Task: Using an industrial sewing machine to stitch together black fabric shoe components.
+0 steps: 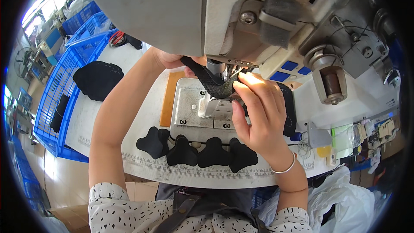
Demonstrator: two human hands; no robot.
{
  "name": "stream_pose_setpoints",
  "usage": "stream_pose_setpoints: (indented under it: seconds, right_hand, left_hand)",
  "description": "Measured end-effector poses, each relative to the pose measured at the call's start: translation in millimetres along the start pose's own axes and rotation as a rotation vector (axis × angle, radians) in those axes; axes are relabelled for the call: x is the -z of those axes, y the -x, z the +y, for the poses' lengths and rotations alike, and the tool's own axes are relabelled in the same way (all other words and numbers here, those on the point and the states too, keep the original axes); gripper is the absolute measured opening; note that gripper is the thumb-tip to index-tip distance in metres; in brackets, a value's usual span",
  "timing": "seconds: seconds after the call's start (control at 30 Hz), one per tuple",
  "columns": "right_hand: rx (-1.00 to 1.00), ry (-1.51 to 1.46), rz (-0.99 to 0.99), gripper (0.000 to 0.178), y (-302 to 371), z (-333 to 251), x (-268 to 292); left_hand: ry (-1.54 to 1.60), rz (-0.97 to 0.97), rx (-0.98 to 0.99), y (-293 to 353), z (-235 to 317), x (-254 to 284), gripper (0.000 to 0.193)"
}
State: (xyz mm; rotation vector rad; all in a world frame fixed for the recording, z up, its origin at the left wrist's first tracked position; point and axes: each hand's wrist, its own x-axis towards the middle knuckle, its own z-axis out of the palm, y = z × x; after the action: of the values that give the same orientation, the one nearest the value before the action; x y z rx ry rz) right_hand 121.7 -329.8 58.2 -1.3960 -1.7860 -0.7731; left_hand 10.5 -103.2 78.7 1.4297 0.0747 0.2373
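A strip-like black mesh fabric piece [214,87] curves beneath the presser foot and needle area [227,70] of a white sewing machine [146,8]. At its left end, my left hand [169,59] grips it, the fingers partly hidden by the machine head. My right hand [261,114] pinches the fabric's right end close to the needle, fingertips on the cloth and thumb bent below. Under the fabric lies the metal machine bed plate [187,108]. Several small black fabric pieces [214,152] lie in a row along the table's near edge.
To the left, a black fabric stack [98,80] lies beside a blue plastic basket [51,99]. More dark fabric [288,110] sits right of my right hand. A thread bobbin holder [332,84] juts from the machine. White plastic bags [345,196] hang at lower right.
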Motion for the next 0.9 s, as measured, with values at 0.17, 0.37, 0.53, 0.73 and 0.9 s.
stream_pose_setpoints:
  seconds: [0.17, 0.37, 0.53, 0.73, 0.9]
  right_hand:
    - [-0.040, -0.030, -0.037, 0.029, 1.7, 5.8, 2.4]
    - [-0.034, -0.060, -0.036, 0.029, 1.1, 11.2, 0.4]
    - [0.055, -0.048, 0.012, 0.031, -1.9, 8.8, -0.8]
    - [0.027, -0.069, -0.012, 0.032, 1.7, 11.4, 1.9]
    - [0.063, -0.086, 0.013, 0.028, 0.5, 5.3, 3.1]
  left_hand:
    - [-0.008, 0.087, 0.006, 18.4, 8.8, -14.7, 0.008]
    - [-0.112, 0.156, -0.041, 33.5, 13.1, -29.3, 0.010]
    - [-0.178, 0.198, -0.015, 39.1, 10.9, -32.0, 0.013]
    - [-0.114, 0.539, -0.049, 55.7, -3.3, -67.1, 0.015]
    - [-0.093, 0.515, -0.083, 66.9, -9.5, -81.4, 0.019]
